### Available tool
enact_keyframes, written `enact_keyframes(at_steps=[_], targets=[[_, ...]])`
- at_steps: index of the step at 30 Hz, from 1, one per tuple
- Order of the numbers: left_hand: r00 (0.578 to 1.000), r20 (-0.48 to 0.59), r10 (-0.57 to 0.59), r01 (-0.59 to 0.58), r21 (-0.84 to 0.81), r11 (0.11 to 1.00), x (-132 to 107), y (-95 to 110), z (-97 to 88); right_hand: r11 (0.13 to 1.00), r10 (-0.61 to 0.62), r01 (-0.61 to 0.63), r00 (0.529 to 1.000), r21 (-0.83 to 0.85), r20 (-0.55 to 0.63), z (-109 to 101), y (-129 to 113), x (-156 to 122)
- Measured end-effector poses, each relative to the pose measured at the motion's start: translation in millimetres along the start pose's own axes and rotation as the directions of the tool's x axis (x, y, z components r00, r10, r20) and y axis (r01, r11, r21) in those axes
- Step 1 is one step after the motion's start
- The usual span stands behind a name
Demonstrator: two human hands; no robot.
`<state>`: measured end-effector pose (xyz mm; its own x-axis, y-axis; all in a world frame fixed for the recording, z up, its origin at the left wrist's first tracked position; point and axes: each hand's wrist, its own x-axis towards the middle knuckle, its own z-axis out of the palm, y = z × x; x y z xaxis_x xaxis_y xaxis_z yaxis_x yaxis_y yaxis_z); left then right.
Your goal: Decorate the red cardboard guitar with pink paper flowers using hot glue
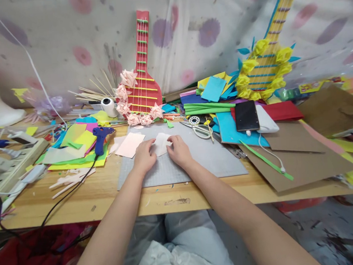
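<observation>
A small whitish piece of paper is between my two hands above the grey cutting mat. My left hand pinches its left edge with curled fingers. At the paper's right edge, my right hand closes thumb and fingers on it. Just left of my left hand lies a pale pink paper sheet, partly over the mat. White-handled scissors rest at the mat's upper right, beside a small white roll.
A red paper guitar with pink flowers stands behind the mat; a yellow one leans at right. A blue glue gun with a black cord sits on colored papers at left. A phone and brown cardboard lie at right.
</observation>
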<state>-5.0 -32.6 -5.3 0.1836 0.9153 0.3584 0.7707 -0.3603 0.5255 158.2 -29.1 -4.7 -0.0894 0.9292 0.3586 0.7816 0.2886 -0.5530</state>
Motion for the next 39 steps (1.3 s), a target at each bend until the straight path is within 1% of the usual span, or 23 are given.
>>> enact_keyframes(at_steps=[3,4,5,7,9,11,14,16,17,19,20,22,25,26,28,29,31,33,35,37,39], targets=[[0.996,0.091,0.018,-0.032,0.146,0.989,-2.6,5.5,0.9,0.998,0.053,-0.052,0.998,0.026,-0.037,0.1,0.8,0.4],[0.994,0.106,0.018,-0.037,0.180,0.983,-3.8,7.2,1.2,0.998,0.059,-0.058,0.997,0.033,-0.046,0.1,0.7,0.4],[0.994,0.109,0.017,-0.039,0.205,0.978,-4.9,8.6,1.6,0.997,0.059,-0.057,0.997,0.043,-0.055,0.3,0.3,0.2],[0.996,0.082,0.018,-0.036,0.228,0.973,-6.8,10.2,1.9,0.993,0.073,-0.065,0.994,0.097,-0.079,1.8,-1.5,-0.6],[0.999,0.032,0.018,-0.024,0.214,0.976,-7.8,10.4,1.9,0.971,0.128,-0.103,0.986,0.218,-0.104,5.3,-4.1,-1.4],[1.000,-0.004,0.009,-0.008,0.179,0.984,-8.1,9.9,1.9,0.903,0.222,-0.161,0.969,0.398,-0.111,10.5,-6.4,-1.3],[1.000,-0.014,-0.005,0.007,0.153,0.988,-8.1,9.0,2.4,0.735,0.329,-0.200,0.941,0.648,-0.083,18.7,-6.4,1.4],[1.000,-0.015,-0.007,0.010,0.169,0.986,-8.2,8.5,3.1,0.636,0.365,-0.201,0.929,0.745,-0.061,22.4,-4.2,4.0],[1.000,-0.018,-0.008,0.011,0.181,0.983,-8.2,8.4,3.4,0.606,0.374,-0.206,0.926,0.768,-0.047,23.5,-3.2,4.9],[1.000,-0.028,-0.011,0.016,0.201,0.979,-8.3,8.4,4.0,0.592,0.388,-0.238,0.921,0.770,-0.013,24.7,-2.5,5.4],[0.999,-0.031,-0.011,0.017,0.206,0.978,-8.2,8.6,4.1,0.610,0.389,-0.258,0.921,0.750,0.000,25.0,-3.1,4.9],[1.000,-0.029,-0.013,0.018,0.206,0.978,-8.0,9.2,4.0,0.683,0.359,-0.266,0.933,0.680,0.005,25.5,-5.9,3.0],[0.999,-0.024,-0.031,0.035,0.172,0.985,-8.0,9.8,2.1,0.817,0.256,-0.194,0.966,0.543,-0.041,26.2,-10.1,1.0],[0.999,-0.026,-0.030,0.033,0.147,0.989,-8.2,9.7,1.1,0.847,0.224,-0.165,0.973,0.506,-0.058,26.4,-10.5,1.3],[0.999,-0.033,-0.006,0.009,0.090,0.996,-8.9,8.9,-1.1,0.870,0.192,-0.133,0.978,0.474,-0.078,26.5,-9.3,4.0],[0.999,-0.035,0.011,-0.009,0.063,0.998,-9.4,8.2,-2.2,0.865,0.193,-0.134,0.979,0.484,-0.073,26.3,-7.8,6.1],[0.999,-0.031,0.039,-0.038,0.024,0.999,-10.1,6.3,-3.6,0.818,0.219,-0.171,0.976,0.549,-0.022,25.0,-3.7,11.1],[0.998,-0.019,0.053,-0.053,0.000,0.999,-10.4,4.1,-4.0,0.732,0.242,-0.231,0.968,0.641,0.073,22.3,1.6,16.0],[0.998,-0.013,0.060,-0.060,-0.012,0.998,-10.0,2.4,-3.5,0.642,0.232,-0.275,0.959,0.716,0.161,18.9,7.7,19.9],[0.997,-0.020,0.071,-0.072,-0.016,0.997,-9.5,1.4,-3.0,0.584,0.206,-0.282,0.958,0.761,0.198,15.8,13.7,22.7],[0.995,-0.046,0.091,-0.092,-0.008,0.996,-9.3,1.3,-2.9,0.553,0.191,-0.276,0.960,0.786,0.203,14.4,18.3,24.8]])
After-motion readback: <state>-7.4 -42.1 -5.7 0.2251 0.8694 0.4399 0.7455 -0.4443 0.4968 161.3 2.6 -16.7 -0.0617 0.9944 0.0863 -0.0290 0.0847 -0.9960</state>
